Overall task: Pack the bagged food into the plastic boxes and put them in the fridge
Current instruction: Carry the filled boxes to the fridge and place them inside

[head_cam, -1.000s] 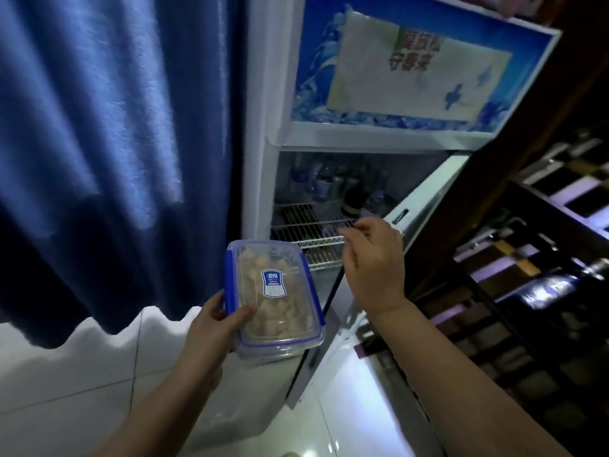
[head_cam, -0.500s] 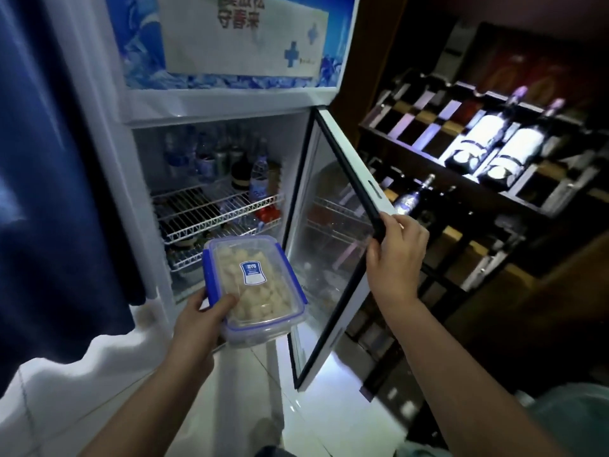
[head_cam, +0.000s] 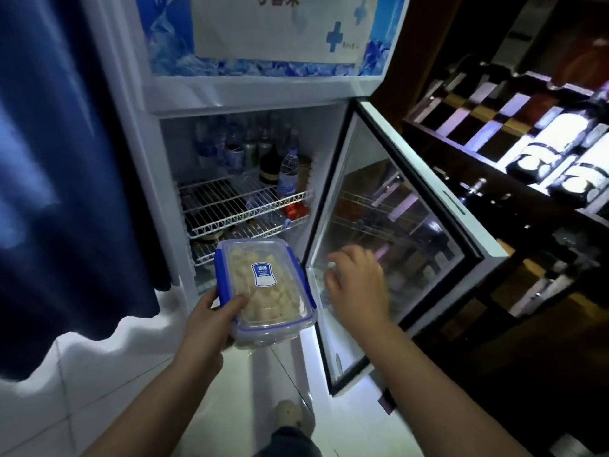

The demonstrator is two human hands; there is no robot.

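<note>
So we're on the fridge step: left hand (head_cam: 204, 321) grips the filled plastic box (head_cam: 263, 291) just outside the open fridge (head_cam: 250, 94), right hand (head_cam: 357, 288) loose and empty, and next we need a free shelf (head_cam: 230, 202) spot.

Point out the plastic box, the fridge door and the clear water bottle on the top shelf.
plastic box (head_cam: 275, 293): head view, on its clear lid.
fridge door (head_cam: 398, 229): head view, on its glass pane.
water bottle (head_cam: 287, 179): head view, on its labelled body.
</note>
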